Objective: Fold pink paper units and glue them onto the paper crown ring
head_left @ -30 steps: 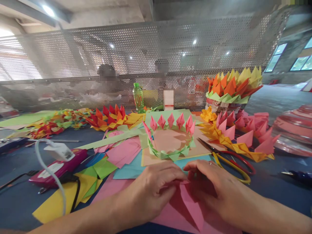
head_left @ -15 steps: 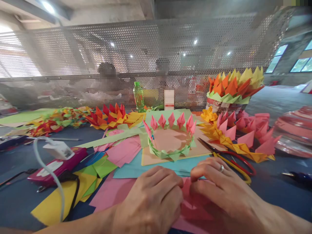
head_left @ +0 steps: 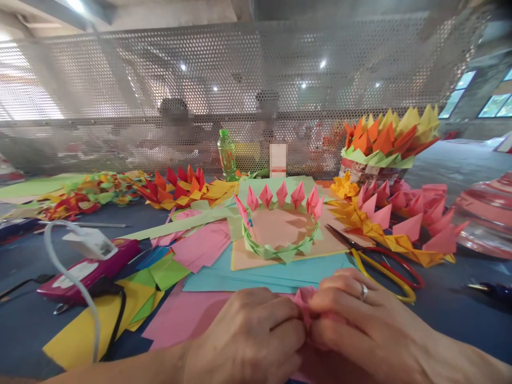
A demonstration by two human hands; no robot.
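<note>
My left hand (head_left: 248,341) and my right hand (head_left: 360,325) meet at the bottom centre, fingers curled and pinched on a folded piece of pink paper (head_left: 304,306) that peeks out between them. A ring shows on my right hand. Under the hands lies a larger pink sheet (head_left: 180,320). Just beyond stands a ring of green folded paper topped with pink points (head_left: 280,224) on a peach sheet (head_left: 332,242).
Red and yellow scissors (head_left: 384,264) lie right of the ring. A magenta device with a white charger and cable (head_left: 88,256) sits left. Folded paper pieces in several colours, a green bottle (head_left: 226,154) and a perforated metal screen (head_left: 256,69) stand behind; people sit beyond the screen.
Both hands have drawn back toward me and closed tighter; the pink paper, earlier pressed flat under them, is now bunched and pinched between the fingertips.
</note>
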